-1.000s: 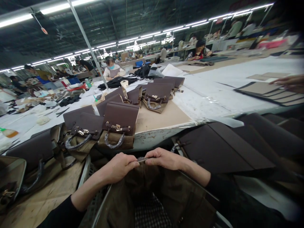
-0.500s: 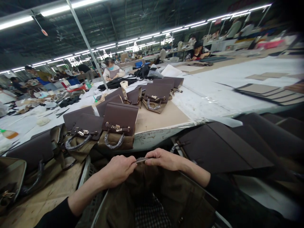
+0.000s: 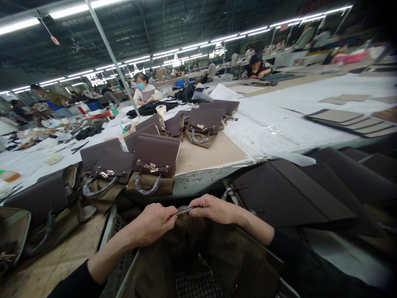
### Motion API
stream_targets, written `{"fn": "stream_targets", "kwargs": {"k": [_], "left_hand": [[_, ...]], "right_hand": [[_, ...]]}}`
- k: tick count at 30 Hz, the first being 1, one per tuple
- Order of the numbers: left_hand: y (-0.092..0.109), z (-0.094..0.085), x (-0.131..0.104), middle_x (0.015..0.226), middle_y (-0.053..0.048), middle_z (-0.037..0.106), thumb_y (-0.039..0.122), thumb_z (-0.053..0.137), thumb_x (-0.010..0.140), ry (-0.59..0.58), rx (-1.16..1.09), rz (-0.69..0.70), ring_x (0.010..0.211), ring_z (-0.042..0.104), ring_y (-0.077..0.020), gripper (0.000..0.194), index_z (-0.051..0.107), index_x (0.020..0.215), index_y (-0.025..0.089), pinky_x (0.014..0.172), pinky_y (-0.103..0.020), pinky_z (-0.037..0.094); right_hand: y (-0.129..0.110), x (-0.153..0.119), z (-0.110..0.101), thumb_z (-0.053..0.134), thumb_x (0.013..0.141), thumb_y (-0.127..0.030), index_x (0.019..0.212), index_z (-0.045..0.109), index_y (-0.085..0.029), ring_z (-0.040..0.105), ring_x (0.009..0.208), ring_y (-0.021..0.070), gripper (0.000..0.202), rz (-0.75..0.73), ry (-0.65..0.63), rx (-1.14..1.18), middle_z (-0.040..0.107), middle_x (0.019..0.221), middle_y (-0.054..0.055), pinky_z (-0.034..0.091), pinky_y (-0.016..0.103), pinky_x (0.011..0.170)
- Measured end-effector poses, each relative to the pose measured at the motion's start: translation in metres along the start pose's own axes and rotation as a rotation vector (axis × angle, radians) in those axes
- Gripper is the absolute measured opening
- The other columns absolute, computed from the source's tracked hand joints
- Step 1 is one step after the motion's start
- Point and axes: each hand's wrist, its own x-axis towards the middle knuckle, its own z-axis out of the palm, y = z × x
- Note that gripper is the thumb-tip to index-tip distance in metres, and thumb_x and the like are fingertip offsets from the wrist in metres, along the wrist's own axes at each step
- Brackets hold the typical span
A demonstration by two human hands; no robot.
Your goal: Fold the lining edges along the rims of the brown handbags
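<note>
An unfinished handbag (image 3: 192, 236), brown-olive outside with a checked lining, stands opened out just in front of me. My left hand (image 3: 156, 223) pinches its far rim between thumb and fingers. Close beside it, my right hand (image 3: 211, 209) grips the same rim, thumb on top. A short strip of edge shows between the two hands. The lower part of the bag is dark, and its base is out of sight. Just beyond my hands, a dark brown handbag (image 3: 156, 155) with a gold clasp and a plastic-wrapped handle lies at the table's edge.
More brown handbags lie on the left and along the white table (image 3: 266, 107). Large dark brown bags (image 3: 288, 194) are piled at my right. A plastic crate (image 3: 113, 229) is by my left forearm. Flat edged panels (image 3: 347, 120) lie at right. A person (image 3: 145, 89) sits across the table.
Both hands keep their hold on the bag's rim, almost unmoved. The view has shifted very slightly. The person across the table has raised their head.
</note>
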Motion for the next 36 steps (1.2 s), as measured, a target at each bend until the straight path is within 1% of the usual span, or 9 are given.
{"fn": "stream_targets", "kwargs": {"k": [3,7,12,15,22,31,36], "left_hand": [[-0.001,0.001,0.003,0.059,0.003,0.043,0.036,0.039,0.095,0.017,-0.055,-0.031,0.054,0.039,-0.0112,0.03,0.054,0.074,0.021,0.056,-0.027,0.025],[-0.002,0.002,0.006,0.067,0.002,0.057,0.039,0.038,0.096,0.01,-0.203,-0.078,0.064,0.051,-0.0137,0.033,0.061,0.079,0.022,0.058,-0.027,0.029],[0.002,0.0,0.007,0.084,0.002,0.066,0.035,0.042,0.094,-0.007,-0.392,-0.08,0.079,0.058,-0.0162,0.027,0.066,0.092,0.024,0.065,-0.026,0.036],[0.003,0.001,0.008,0.09,0.002,0.068,0.033,0.043,0.093,-0.006,-0.47,-0.063,0.084,0.059,-0.0171,0.026,0.067,0.098,0.024,0.069,-0.026,0.039],[0.0,0.004,0.008,0.091,0.002,0.067,0.033,0.043,0.093,-0.011,-0.547,-0.055,0.086,0.059,-0.0179,0.027,0.066,0.101,0.023,0.07,-0.027,0.041],[0.0,0.007,0.007,0.097,0.001,0.069,0.032,0.044,0.093,-0.007,-0.584,-0.046,0.089,0.06,-0.0187,0.026,0.066,0.103,0.022,0.073,-0.027,0.042],[0.002,0.004,0.008,0.098,0.001,0.068,0.031,0.045,0.093,-0.008,-0.581,-0.029,0.09,0.059,-0.0187,0.026,0.066,0.104,0.021,0.075,-0.028,0.043]], "right_hand": [[0.004,0.001,0.0,0.056,0.089,-0.04,0.093,0.069,-0.018,0.046,0.07,0.0134,0.026,0.035,0.004,0.067,0.054,0.074,-0.003,0.037,0.026,0.064],[0.01,0.002,0.0,0.059,0.087,-0.04,0.093,0.069,-0.016,0.047,0.07,0.0142,0.027,0.07,0.022,0.131,0.057,0.076,-0.001,0.038,0.026,0.064],[0.015,0.003,-0.001,0.066,0.081,-0.036,0.097,0.07,-0.017,0.051,0.075,0.0161,0.025,0.087,0.025,0.16,0.061,0.081,0.0,0.04,0.027,0.067],[0.016,0.004,-0.001,0.064,0.083,-0.035,0.096,0.07,-0.017,0.049,0.072,0.0149,0.023,0.087,0.013,0.178,0.059,0.077,-0.001,0.038,0.027,0.066],[0.018,0.005,0.002,0.063,0.084,-0.034,0.095,0.07,-0.017,0.045,0.069,0.0134,0.022,0.064,0.013,0.202,0.055,0.074,-0.003,0.036,0.026,0.064],[0.017,0.001,0.003,0.064,0.082,-0.034,0.097,0.071,-0.017,0.048,0.071,0.0148,0.023,0.082,0.037,0.242,0.059,0.077,-0.001,0.036,0.026,0.064],[0.016,-0.001,0.002,0.065,0.082,-0.034,0.097,0.071,-0.017,0.047,0.07,0.0149,0.024,0.071,0.04,0.247,0.059,0.076,-0.001,0.036,0.026,0.063]]}}
